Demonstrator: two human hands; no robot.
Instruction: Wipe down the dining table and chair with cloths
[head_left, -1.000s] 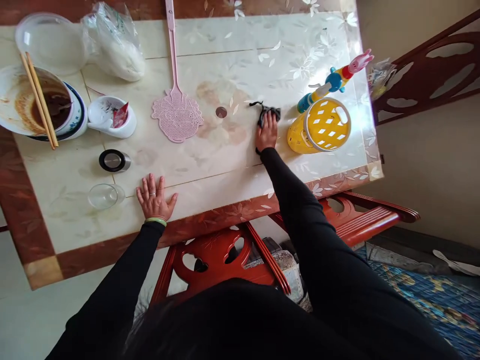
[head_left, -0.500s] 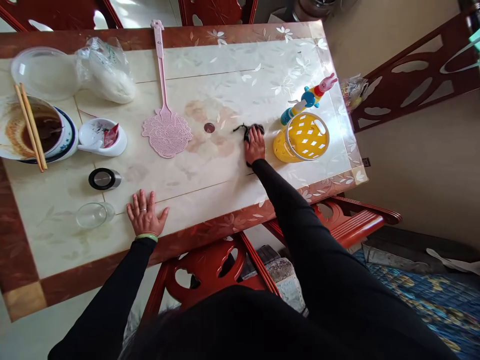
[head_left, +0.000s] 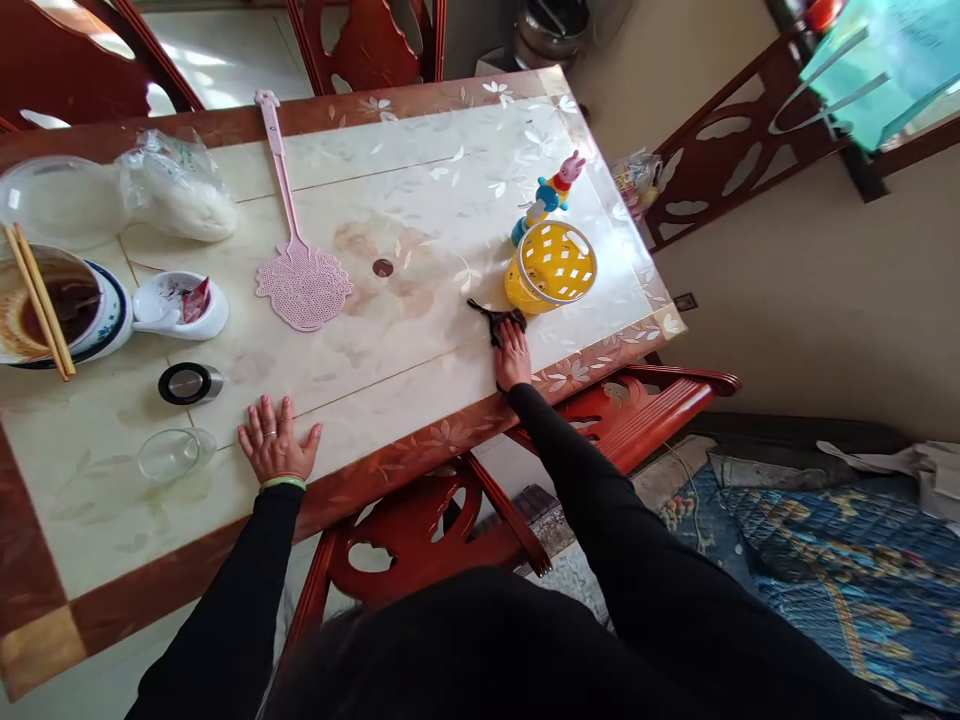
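Right hand (head_left: 513,357) palm down near the table's front edge, fingers together and lying over a dark crumpled cloth (head_left: 499,322); a firm grip or a mere press on it, impossible to tell. Cloth directly under and just beyond the fingertips, its long axis running crosswise, a thin twisted tail trailing toward the hand's left. Right hand much nearer the cloth than left hand (head_left: 274,440), well off to the left, wide open, fingers spread flat, holding nothing.

Around the right hand, a tabletop with a brown floral border (head_left: 420,450) just behind the wrist. Behind that border, a red wooden chair (head_left: 409,560); farther right, blue quilted bedding (head_left: 847,590). Well left of the hand, a pink plastic fly swatter (head_left: 302,290). Just beyond the fingers, a yellow slotted plastic basket (head_left: 551,268), then a rabbit-headed toy (head_left: 551,195) farther on. Far left, a sauce-stained plate (head_left: 56,310) under wooden chopsticks (head_left: 37,310). Beside the left hand, a clear drinking glass (head_left: 174,454) on its side. Beyond the cloth and to its left, a small brown disc (head_left: 382,268).
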